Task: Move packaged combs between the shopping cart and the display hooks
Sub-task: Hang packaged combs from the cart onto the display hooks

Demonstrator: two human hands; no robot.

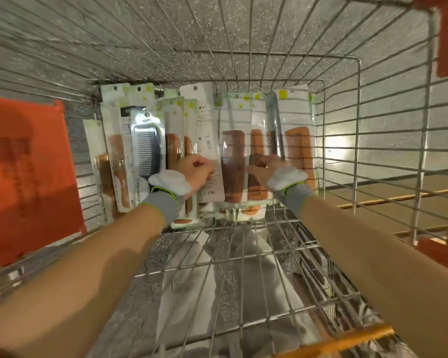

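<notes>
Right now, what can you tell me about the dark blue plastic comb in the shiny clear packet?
The dark blue plastic comb has a curved top and fine teeth. It is sealed in a clear packet with a hang hole. It rests among other comb packets at the wire shopping cart's far end. The left hand grips a neighbouring white packet, not this one.
</notes>
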